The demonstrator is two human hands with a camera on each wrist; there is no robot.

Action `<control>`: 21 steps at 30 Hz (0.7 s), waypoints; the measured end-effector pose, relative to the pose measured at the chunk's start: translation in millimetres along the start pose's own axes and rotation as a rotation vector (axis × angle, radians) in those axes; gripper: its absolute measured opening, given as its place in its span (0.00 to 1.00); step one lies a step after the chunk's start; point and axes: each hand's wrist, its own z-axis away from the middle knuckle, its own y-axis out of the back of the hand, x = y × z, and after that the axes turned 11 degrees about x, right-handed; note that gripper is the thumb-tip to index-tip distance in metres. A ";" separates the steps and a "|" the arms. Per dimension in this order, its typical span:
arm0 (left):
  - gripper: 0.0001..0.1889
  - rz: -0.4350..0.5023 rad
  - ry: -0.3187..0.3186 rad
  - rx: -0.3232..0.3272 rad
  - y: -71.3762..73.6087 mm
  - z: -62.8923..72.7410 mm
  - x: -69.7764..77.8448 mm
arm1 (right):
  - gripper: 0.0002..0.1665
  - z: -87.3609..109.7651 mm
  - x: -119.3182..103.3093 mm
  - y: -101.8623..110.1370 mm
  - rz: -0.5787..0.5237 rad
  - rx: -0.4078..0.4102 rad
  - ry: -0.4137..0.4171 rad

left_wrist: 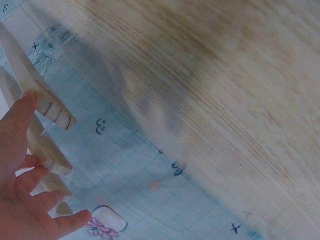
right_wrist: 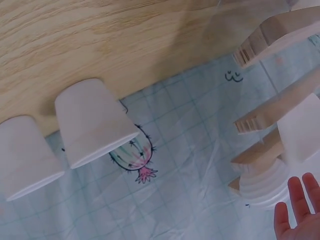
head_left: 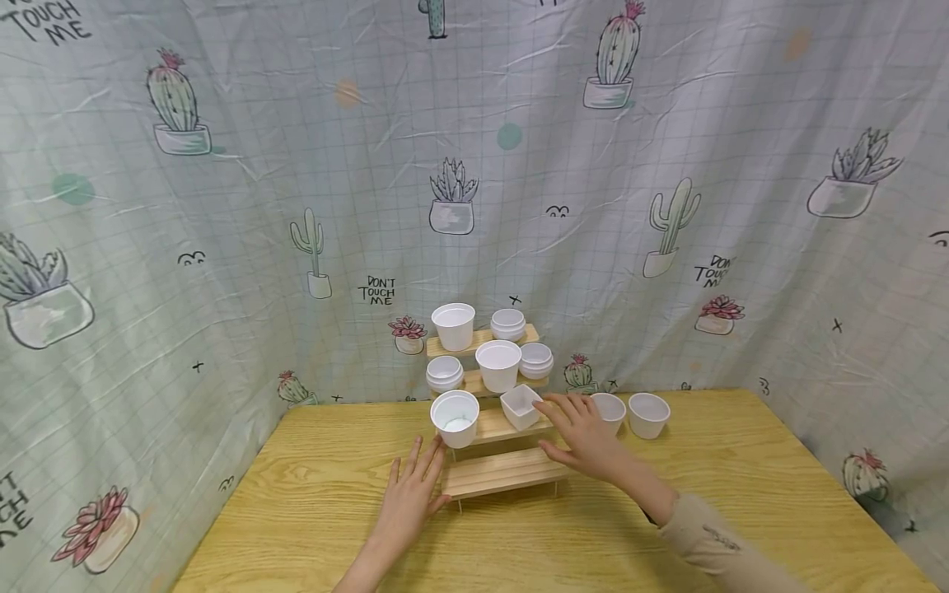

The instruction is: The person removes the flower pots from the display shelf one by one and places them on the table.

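A stepped wooden stand (head_left: 504, 473) holds several white pots on its upper tiers. My left hand (head_left: 409, 494) is at the stand's left end, fingers spread, below a round white pot (head_left: 455, 418). In the left wrist view its thumb (left_wrist: 22, 112) touches the end of a wooden tier (left_wrist: 42, 97). My right hand (head_left: 589, 438) reaches to the stand's right side with fingers extended, beside a square white pot (head_left: 522, 407) on the third tier from the top. Whether a fingertip touches that pot I cannot tell. In the right wrist view, the fingers (right_wrist: 298, 200) look straight.
Two white pots, one partly behind my right hand (head_left: 611, 409) and one farther right (head_left: 649, 415), stand on the wooden table (head_left: 704, 494). Behind the stand hangs a cactus-print curtain (head_left: 511, 181). More white pots (head_left: 498, 366) occupy the upper tiers.
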 end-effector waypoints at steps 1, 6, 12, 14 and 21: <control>0.40 -0.001 -0.001 0.001 -0.1 0.1 -0.1 | 0.30 -1.1 -0.8 -1.4 0.001 0.005 0.002; 0.41 0.006 -0.001 0.002 -0.4 0.4 -0.8 | 0.35 -5.8 -3.4 -7.9 0.010 -0.006 -0.012; 0.41 0.038 0.013 0.001 -1.6 0.6 -1.4 | 0.35 -11.4 -6.2 -13.6 0.025 -0.033 -0.054; 0.41 0.043 0.012 0.000 -2.0 0.4 -1.6 | 0.35 -13.0 -7.4 -15.1 0.041 -0.038 -0.064; 0.41 0.063 0.013 0.014 1.5 -2.2 -0.5 | 0.35 -15.9 -9.4 -19.9 0.109 -0.056 -0.080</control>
